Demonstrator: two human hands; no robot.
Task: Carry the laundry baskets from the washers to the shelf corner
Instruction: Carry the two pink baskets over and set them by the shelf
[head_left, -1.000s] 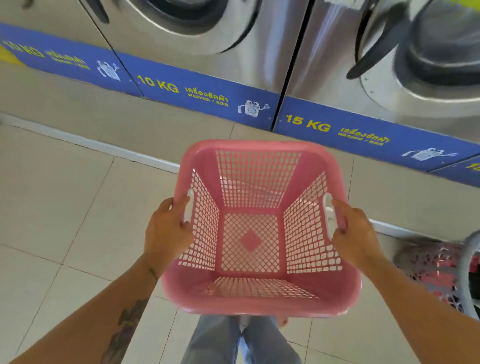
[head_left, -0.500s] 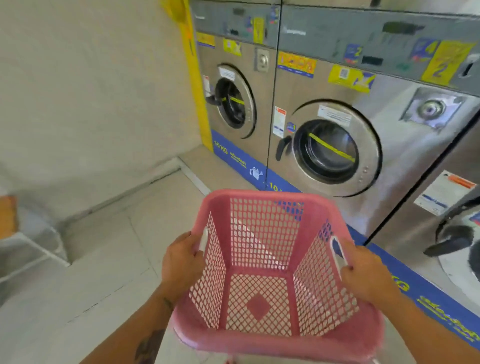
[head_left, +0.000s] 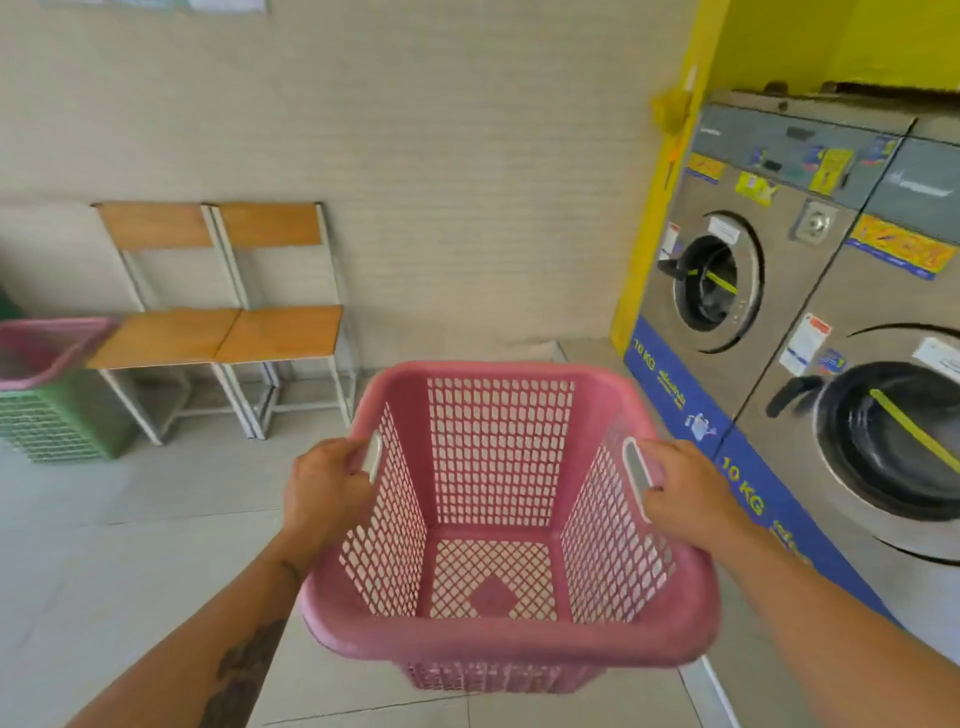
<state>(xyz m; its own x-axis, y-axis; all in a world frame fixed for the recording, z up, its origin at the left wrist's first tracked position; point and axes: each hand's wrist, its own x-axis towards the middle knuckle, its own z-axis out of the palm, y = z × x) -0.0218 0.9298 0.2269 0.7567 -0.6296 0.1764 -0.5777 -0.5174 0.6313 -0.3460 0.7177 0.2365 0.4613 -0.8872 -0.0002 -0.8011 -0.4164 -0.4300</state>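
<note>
An empty pink laundry basket (head_left: 498, 452) with lattice walls is held up off the floor in front of me. My left hand (head_left: 322, 493) grips its left handle and my right hand (head_left: 685, 493) grips its right handle. Steel front-loading washers (head_left: 727, 270) line the right side, doors closed. At the far left, a second pink basket (head_left: 41, 348) sits nested in a green basket (head_left: 57, 421) on the floor beside the chairs.
Two wooden-seat chairs (head_left: 223, 332) with white metal frames stand against the beige wall ahead left. Pale floor tiles (head_left: 156, 519) stretch between me and the chairs. A yellow pillar (head_left: 654, 208) edges the washer row.
The view has swung left, away from the washers toward the wall with the chairs and the stacked baskets. Both hands keep the same hold on the pink basket.
</note>
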